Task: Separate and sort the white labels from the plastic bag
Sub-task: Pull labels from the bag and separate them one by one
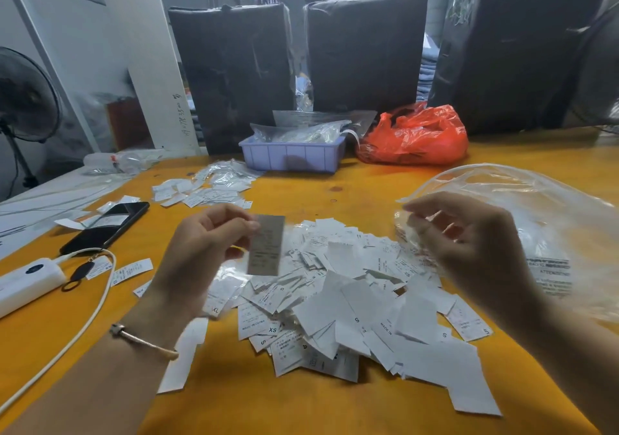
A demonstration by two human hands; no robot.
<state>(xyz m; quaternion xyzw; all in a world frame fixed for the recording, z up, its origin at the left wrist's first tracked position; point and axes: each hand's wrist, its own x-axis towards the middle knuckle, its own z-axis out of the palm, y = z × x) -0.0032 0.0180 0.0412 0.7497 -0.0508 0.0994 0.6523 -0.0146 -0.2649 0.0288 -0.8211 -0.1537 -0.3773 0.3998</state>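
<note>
While a heap of white labels point(338, 304) lies spread across the middle of the yellow worktop point(351, 187), a person's left hand point(204, 243) pinches a single label point(266, 245) above the heap's left side, long axis upright, thumb and fingers closed on its upper left edge. The right hand point(475, 243) hovers to the right, fingers loosely curled; whether it grips the clear plastic bag point(536, 220) sagging behind it cannot be told. A smaller group of labels point(201, 190) lies toward the far edge, the likelier destination, nearer the left hand. Beyond, a lilac tray point(291, 156) holds clear packets beside a red bag point(415, 136).
</note>
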